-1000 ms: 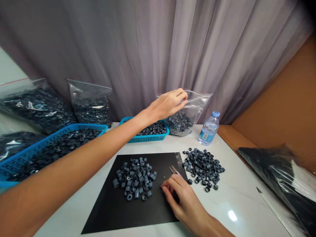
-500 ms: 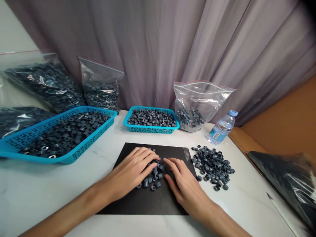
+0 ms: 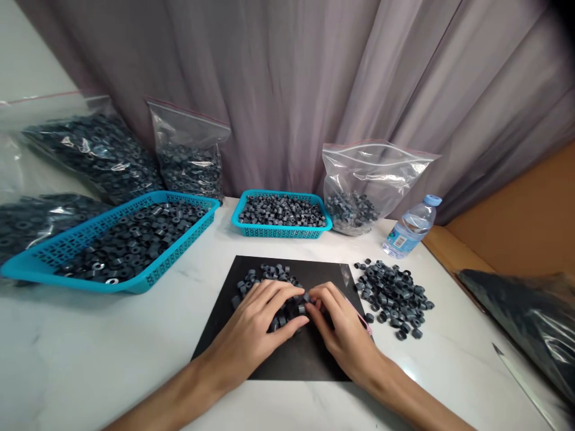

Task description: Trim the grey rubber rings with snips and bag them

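A pile of small dark grey plastic rings (image 3: 281,272) lies on a black mat (image 3: 305,362) in the middle of the table. My left hand (image 3: 265,314) arches over the near side of this pile, thumb and forefinger apart, with rings in the gap between them. What lies under its palm is hidden. Just right of it, my right hand (image 3: 339,326) has thumb and fingertips closed on a small grey ring (image 3: 306,297). A thin pink edge (image 3: 366,324) shows beside that hand; I cannot make out what it belongs to.
A loose heap of rings (image 3: 395,296) lies right of the mat. Two blue baskets (image 3: 148,278) (image 3: 281,230) of rings, several clear zip bags (image 3: 191,158) and a water bottle (image 3: 411,227) stand behind. At right are a dark-filled bag (image 3: 516,317) and a pointed blade-like strip (image 3: 516,377).
My hands have come closer together, and my right fingertips have closed on a ring. More of the pile shows beyond my left hand. The view has shifted slightly.
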### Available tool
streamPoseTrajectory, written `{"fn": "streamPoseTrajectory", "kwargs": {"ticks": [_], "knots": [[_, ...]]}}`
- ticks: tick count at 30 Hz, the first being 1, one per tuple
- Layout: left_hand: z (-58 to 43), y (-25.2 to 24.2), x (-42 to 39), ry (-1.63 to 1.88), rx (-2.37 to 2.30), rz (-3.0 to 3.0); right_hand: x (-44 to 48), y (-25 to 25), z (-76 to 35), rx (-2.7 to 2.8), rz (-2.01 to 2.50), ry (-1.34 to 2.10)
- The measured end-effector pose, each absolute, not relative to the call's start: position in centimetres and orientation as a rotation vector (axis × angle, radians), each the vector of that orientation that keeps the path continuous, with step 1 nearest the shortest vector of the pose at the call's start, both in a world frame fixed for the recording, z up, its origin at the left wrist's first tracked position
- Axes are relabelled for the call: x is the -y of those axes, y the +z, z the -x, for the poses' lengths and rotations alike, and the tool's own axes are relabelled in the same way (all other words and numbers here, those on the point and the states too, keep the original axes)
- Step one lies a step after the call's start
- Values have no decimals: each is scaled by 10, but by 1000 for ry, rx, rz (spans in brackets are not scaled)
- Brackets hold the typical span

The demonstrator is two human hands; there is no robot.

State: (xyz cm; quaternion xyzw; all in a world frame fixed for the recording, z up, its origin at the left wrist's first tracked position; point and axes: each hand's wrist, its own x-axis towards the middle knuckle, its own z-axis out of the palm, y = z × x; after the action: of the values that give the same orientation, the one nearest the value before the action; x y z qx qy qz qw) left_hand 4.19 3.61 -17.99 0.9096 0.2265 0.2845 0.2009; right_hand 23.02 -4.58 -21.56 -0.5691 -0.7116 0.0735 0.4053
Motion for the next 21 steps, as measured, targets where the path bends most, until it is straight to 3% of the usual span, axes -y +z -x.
{"fn": "streamPoseTrajectory", "kwargs": {"ticks": [8, 21], "knots": [[-44, -185, -25, 817, -680, -2262, 55, -216, -225, 1806, 1423, 190], [-45, -187, -31, 913, -729, -2375, 53, -209, -229, 1551, 1375, 340]]}}
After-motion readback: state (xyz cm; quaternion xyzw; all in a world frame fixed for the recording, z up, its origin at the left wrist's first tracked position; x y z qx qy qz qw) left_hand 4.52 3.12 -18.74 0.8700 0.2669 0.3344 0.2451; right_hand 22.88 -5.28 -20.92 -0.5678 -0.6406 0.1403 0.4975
